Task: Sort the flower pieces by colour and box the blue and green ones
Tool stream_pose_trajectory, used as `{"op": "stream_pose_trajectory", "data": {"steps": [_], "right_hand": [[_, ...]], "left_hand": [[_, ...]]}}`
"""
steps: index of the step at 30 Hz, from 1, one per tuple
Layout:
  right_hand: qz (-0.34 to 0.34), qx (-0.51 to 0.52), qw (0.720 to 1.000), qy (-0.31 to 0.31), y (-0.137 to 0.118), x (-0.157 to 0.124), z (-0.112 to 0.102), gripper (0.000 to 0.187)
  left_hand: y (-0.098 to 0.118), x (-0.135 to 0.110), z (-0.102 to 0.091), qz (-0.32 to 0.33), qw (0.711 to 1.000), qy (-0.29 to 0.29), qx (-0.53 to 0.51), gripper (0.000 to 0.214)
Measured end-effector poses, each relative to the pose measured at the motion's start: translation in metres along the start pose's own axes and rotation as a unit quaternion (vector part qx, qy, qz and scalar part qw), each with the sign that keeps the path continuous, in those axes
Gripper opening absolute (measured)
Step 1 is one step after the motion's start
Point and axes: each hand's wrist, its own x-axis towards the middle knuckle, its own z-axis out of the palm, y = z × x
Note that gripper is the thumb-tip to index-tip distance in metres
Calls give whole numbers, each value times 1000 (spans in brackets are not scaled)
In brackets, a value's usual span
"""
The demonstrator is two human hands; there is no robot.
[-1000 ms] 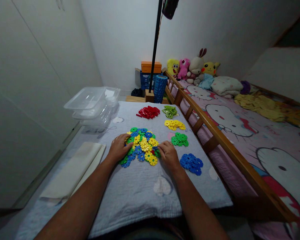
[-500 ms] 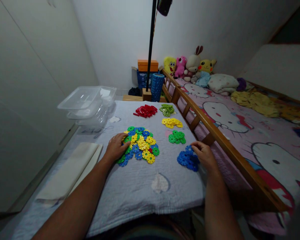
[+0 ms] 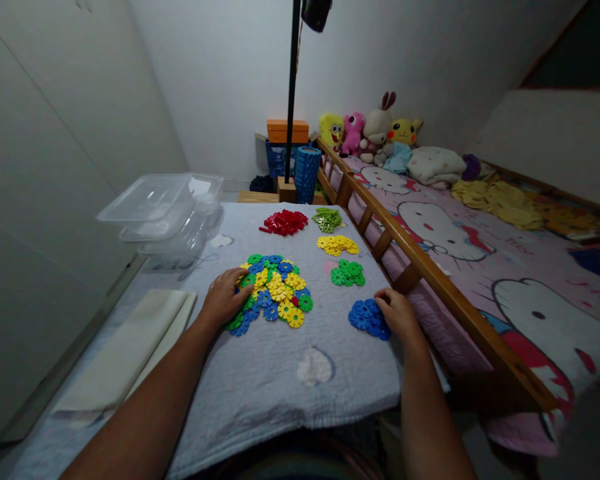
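A mixed heap of blue, yellow and green snowflake discs [image 3: 275, 287] lies in the middle of a grey cloth [image 3: 290, 380]. My left hand [image 3: 223, 300] rests on the heap's left edge with its fingers curled over the discs. My right hand [image 3: 399, 313] sits at the right side of a sorted blue pile [image 3: 365, 317], fingers bent and touching it. Further back lie sorted piles: green [image 3: 347, 273], yellow [image 3: 337, 245], light green [image 3: 327, 219] and red [image 3: 284, 222].
Stacked clear plastic containers [image 3: 155, 210] stand at the back left. A folded white cloth [image 3: 125, 353] lies at the left. A wooden bed rail [image 3: 430, 280] runs along the right, with a bed and plush toys [image 3: 370, 130] behind. A black pole [image 3: 293, 93] rises at the back.
My right hand left the mixed heap and moved right to the blue pile. The left hand stayed on the heap. The camera view shifted slightly.
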Motion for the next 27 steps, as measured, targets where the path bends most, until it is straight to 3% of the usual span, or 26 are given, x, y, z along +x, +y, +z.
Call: {"op": "stream_pose_trajectory", "data": {"steps": [7, 11, 16, 19, 23, 27], "right_hand": [[-33, -25, 999, -3, -9, 1, 0, 25], [-62, -34, 997, 6, -36, 1, 4, 24], [-178, -12, 979, -96, -96, -8, 34, 19], [-236, -39, 960, -148, -123, -15, 60, 27], [-242, -74, 956, -148, -135, -20, 84, 37], [-220, -67, 963, -140, -134, -19, 84, 26]], "left_hand": [[-1, 0, 1, 4, 1000, 2, -4, 47], [-1, 0, 2, 5, 1000, 2, -13, 48], [0, 0, 1, 0, 1000, 0, -21, 48], [1, -1, 1, 0, 1000, 0, -18, 47], [1, -2, 1, -1, 1000, 4, -15, 46], [1, -2, 1, 0, 1000, 3, -14, 45]]}}
